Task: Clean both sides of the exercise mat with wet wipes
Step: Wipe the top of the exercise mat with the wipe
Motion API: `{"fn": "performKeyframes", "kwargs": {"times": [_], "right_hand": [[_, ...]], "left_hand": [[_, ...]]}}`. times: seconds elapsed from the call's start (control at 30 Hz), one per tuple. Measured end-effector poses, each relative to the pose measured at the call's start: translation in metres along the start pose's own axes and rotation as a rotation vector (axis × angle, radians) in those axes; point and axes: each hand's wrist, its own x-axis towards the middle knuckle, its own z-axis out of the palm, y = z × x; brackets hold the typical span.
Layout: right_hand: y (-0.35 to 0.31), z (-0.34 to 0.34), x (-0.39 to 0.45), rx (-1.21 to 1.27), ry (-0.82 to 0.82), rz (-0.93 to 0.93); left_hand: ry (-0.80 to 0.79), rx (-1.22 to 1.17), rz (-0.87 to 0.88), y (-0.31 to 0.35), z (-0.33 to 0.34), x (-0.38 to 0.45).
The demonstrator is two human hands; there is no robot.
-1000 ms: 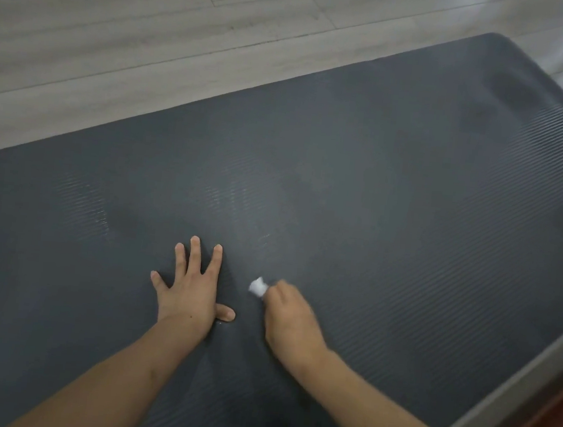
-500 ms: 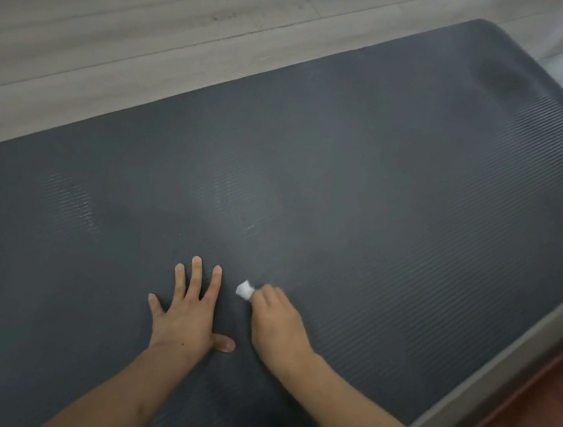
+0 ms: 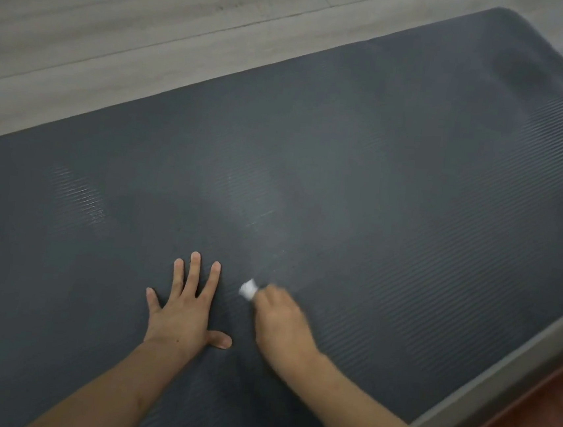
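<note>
Risk of patchy cleaning first: wet wipe [image 3: 248, 288] bunched into a small wad, so only a narrow strip covered per pass; easy to leave gaps between strokes on so wide a surface; likely too to dry out or load with dirt before the side is done, then merely smearing; ribbed grooves apt to hold grime unless rubbed along as well as across; slipping of the mat unlikely while pinned, more likely if the bracing palm lifts; underside not visible, presumably still to be turned and wiped.

Left hand [image 3: 184, 310] pressed flat on the exercise mat [image 3: 395, 196], fingers straight and spread, thumb out to the side, holding nothing; right hand [image 3: 281, 323] just beside it, fingers curled around the wipe, a white tip showing past the knuckles, blurred with motion, seemingly in contact with the mat.

Mat dark grey, finely ribbed, unrolled flat on the pale plank floor [image 3: 102, 24], rounded corner at far right; lighter sheen patches near the middle and at left, possibly damp streaks, possibly glare; cannot tell which.
</note>
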Motion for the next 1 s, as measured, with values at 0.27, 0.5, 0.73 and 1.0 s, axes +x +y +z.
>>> {"fn": "performKeyframes", "kwargs": {"times": [0.27, 0.5, 0.73, 1.0], "right_hand": [[0.156, -0.069, 0.054, -0.196, 0.125, 0.287], [0.072, -0.030, 0.042, -0.082, 0.165, 0.485], [0.014, -0.003, 0.002, 0.047, 0.087, 0.358], [-0.006, -0.017, 0.010, -0.034, -0.053, 0.459]], "left_hand": [[-0.024, 0.000, 0.013, -0.001, -0.002, -0.003], [-0.008, -0.040, 0.035, 0.000, -0.002, 0.000], [0.035, -0.063, 0.055, 0.001, -0.002, -0.001], [0.080, -0.054, 0.074, -0.006, 0.004, -0.003]]}}
